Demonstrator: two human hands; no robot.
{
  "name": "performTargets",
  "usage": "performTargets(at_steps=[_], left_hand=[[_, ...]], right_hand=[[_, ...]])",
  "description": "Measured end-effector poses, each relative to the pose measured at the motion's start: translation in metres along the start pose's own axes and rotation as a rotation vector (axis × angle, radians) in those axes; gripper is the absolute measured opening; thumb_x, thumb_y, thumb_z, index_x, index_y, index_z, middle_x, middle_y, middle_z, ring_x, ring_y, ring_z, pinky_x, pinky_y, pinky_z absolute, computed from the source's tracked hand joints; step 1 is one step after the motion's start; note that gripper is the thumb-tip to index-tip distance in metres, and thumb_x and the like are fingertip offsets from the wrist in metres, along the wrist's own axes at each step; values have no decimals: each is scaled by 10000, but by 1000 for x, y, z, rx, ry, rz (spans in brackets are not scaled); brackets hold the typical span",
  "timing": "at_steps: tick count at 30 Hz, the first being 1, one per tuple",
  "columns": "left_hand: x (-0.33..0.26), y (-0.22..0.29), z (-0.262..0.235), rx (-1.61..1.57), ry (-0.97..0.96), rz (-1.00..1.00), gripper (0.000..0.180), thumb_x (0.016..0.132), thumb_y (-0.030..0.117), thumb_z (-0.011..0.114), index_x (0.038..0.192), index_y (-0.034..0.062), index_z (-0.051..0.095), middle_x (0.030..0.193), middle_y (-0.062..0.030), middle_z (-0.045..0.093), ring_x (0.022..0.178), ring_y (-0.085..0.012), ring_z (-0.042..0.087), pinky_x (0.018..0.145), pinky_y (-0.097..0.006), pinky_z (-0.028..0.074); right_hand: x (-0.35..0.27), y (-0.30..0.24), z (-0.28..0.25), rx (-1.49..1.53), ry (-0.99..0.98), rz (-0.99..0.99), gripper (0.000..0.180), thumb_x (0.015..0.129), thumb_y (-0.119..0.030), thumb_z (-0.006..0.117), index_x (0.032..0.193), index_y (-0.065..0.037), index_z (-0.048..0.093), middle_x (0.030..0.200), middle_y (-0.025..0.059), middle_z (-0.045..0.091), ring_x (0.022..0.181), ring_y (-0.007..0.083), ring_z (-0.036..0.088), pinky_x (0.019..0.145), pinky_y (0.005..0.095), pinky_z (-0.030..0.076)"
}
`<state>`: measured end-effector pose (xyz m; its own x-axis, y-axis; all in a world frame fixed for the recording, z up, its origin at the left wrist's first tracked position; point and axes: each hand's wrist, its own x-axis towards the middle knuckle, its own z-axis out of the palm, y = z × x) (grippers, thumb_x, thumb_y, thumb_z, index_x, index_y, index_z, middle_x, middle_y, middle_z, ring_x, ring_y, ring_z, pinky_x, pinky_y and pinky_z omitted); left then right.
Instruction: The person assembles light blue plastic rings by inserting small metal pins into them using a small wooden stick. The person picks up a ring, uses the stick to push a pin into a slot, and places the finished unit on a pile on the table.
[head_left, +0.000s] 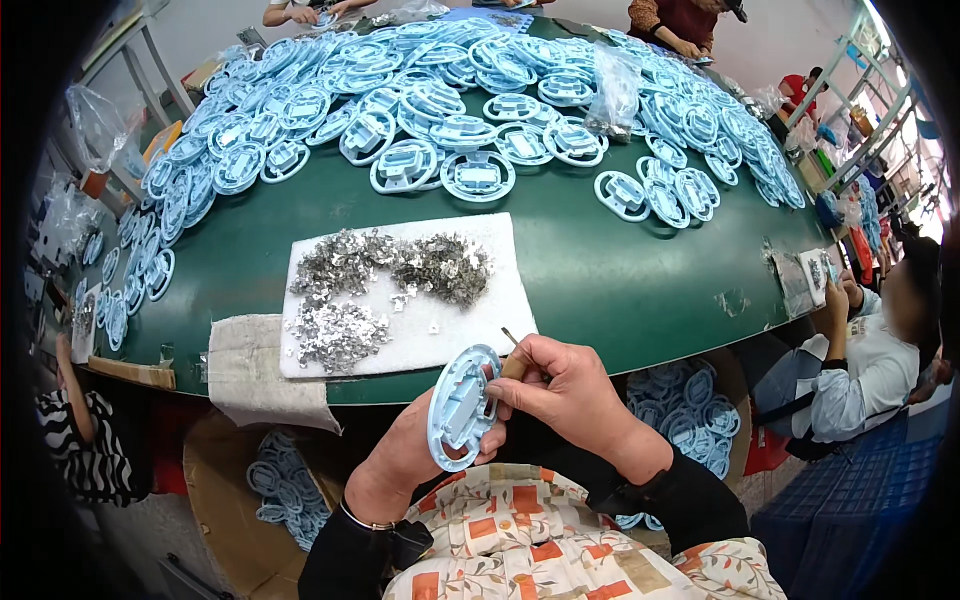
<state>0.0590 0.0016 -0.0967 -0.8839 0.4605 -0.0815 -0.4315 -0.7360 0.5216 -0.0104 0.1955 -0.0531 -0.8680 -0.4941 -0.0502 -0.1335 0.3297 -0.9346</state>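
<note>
Left grip (420,450) around pale blue plastic ring (460,408), right grip (560,385) on wooden-handled tool (514,362).

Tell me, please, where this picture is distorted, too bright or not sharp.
In the head view, the green table edge bends strongly and black corners frame the picture; the top right near the shelves is overexposed; the small metal pieces glitter without detail; the left hand, right hand and light blue ring part look fairly sharp.

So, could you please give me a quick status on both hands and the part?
Left hand grips light blue round part on edge. Right hand holds thin tool at it. Nothing in the way.
</note>
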Motion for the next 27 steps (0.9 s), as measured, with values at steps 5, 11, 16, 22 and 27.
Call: performTargets(at_steps=[5, 11, 16, 22, 27], left_hand=[[0, -4, -10, 71, -35, 25, 423, 1079, 236, 462, 1438, 13, 446, 1108, -127, 581, 852, -180, 608, 690, -299, 495], [11, -7, 0, 52, 188, 72, 489, 1118, 326, 333, 1513, 38, 317, 1142, -143, 614, 994, -252, 676, 853, -418, 585], [7, 1, 11, 405, 290, -17, 558, 965, 63, 430, 1510, 49, 307, 1352, -148, 513, 1234, -234, 567, 1056, -409, 490], [2, 30, 20, 986, 122, 225, 291, 1024, 200, 621, 1232, -4, 628, 989, -45, 686, 862, -66, 604, 754, -226, 489], [-5, 27, -7, 777, 406, 243, 244, 1055, 191, 573, 1153, -27, 621, 974, -32, 692, 855, -39, 602, 752, -219, 514]], right_hand=[[4, 5, -4, 77, -35, 91, 203, 869, -162, 812, 880, -17, 670, 632, -28, 577, 557, 36, 434, 517, 237, 367], [-23, -7, 1, 131, -102, -286, 524, 756, -227, 923, 1136, -16, 631, 701, -40, 503, 596, 35, 441, 526, 228, 361], [-32, 2, -16, 221, 48, -106, 203, 894, -66, 694, 1075, 23, 671, 810, -17, 651, 634, 0, 489, 575, 173, 402], [-13, 1, -22, 125, -318, -37, 183, 960, -145, 684, 1050, 14, 664, 778, -5, 629, 673, 41, 513, 595, 227, 413], [36, -5, -13, -124, -71, -106, 177, 997, -144, 662, 1075, 9, 700, 674, 8, 606, 609, 57, 514, 568, 241, 427]])
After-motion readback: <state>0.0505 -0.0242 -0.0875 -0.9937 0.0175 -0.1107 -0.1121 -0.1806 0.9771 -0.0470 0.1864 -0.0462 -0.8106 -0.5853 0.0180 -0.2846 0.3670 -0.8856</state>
